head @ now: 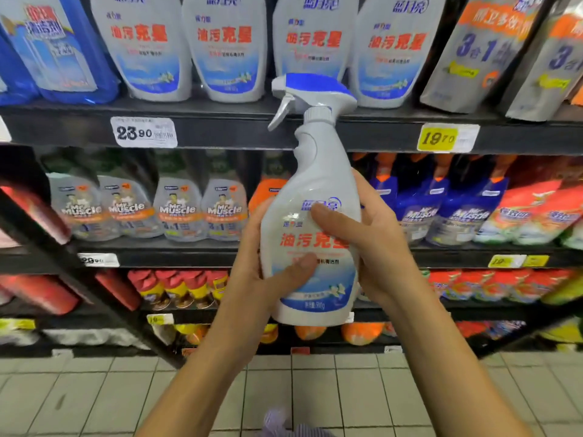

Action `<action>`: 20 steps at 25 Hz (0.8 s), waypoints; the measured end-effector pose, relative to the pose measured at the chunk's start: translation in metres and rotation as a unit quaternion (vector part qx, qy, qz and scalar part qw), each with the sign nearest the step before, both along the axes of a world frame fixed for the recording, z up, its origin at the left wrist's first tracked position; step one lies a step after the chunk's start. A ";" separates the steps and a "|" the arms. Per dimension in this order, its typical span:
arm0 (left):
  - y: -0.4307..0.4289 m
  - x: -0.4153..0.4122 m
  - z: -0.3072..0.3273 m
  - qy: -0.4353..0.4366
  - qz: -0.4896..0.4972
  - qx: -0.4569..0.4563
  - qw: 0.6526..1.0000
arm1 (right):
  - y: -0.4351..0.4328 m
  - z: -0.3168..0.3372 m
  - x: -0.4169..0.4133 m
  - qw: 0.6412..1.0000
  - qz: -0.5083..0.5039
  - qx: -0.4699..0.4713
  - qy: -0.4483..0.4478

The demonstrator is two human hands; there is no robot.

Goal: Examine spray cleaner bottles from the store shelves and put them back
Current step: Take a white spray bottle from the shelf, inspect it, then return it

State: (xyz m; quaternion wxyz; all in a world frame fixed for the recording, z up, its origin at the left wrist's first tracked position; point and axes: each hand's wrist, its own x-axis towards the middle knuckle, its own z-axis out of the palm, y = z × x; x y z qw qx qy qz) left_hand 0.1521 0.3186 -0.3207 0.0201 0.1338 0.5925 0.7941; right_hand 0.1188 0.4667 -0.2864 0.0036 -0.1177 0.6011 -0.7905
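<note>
A white spray bottle (315, 184) is held upright in front of the shelves, near the middle of the view, with its printed label facing the camera. Its blue-and-white trigger head (312, 89) points left and rises level with the black edge of the top shelf (220, 134). The left hand (262, 269) grips the bottle's lower left side, its thumb (296, 268) lying across the lower part of the label and its fingers curled out of sight behind. The right hand (375, 244) grips the right side a little higher, with its thumb (331, 220) pressed over the upper part of the label and its fingers wrapped round the back. The bottle's base hangs in the air, clear of every shelf. On the far top shelf stands a row of white refill pouches (227, 48) with the same red lettering as the bottle. On the shelf edge below them are a white price tag (143, 132) to the left and a yellow price tag (441, 138) to the right. One shelf down, grey pouches (176, 209) stand to the left of the bottle and blue bottles (419, 209) with orange tops stand to the right. Lower still on the left is a row of red-capped cans (176, 288). A pale tiled floor (94, 395) lies at the near bottom.
</note>
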 end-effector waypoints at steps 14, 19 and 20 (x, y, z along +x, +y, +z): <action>-0.003 0.009 -0.024 0.080 0.023 -0.114 0.990 | 0.013 0.006 0.005 0.998 -0.027 0.046 0.026; -0.004 0.010 -0.031 0.092 0.053 -0.112 0.988 | 0.015 0.010 0.007 0.995 -0.028 0.083 0.050; -0.004 0.010 -0.033 0.096 0.060 -0.114 0.987 | 0.014 0.012 0.008 0.996 -0.026 0.065 0.053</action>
